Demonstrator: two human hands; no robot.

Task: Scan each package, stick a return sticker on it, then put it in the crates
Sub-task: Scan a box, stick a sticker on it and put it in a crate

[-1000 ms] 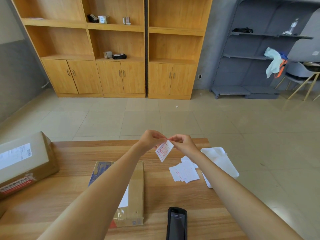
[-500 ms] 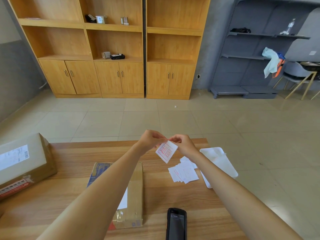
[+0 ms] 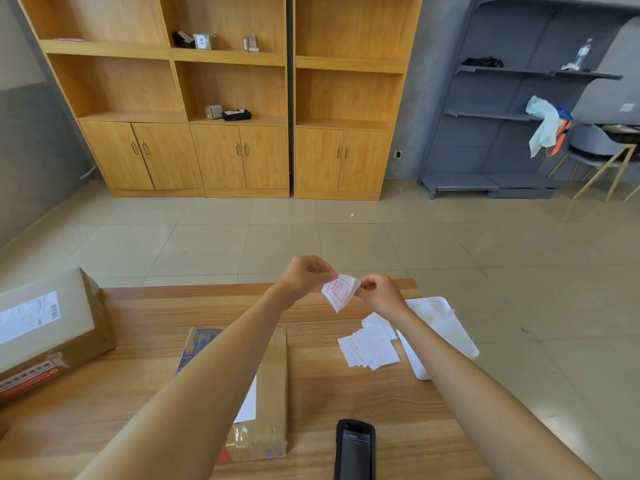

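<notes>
Fingers of my left hand (image 3: 304, 275) and right hand (image 3: 379, 293) pinch opposite edges of one sticker (image 3: 340, 292), held above the bench's far edge. Loose stickers (image 3: 372, 342) lie near the bench's (image 3: 166, 323) right edge, beside a white tray (image 3: 446, 327). Package (image 3: 272, 393) lies mid-bench under my left forearm. Scanner (image 3: 355, 450) rests at the near edge. Box (image 3: 45, 327) sits at the left edge.

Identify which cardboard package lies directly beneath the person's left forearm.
The flat package at the table's middle, bearing a white label; the bulkier box sits apart at the left edge.
</notes>
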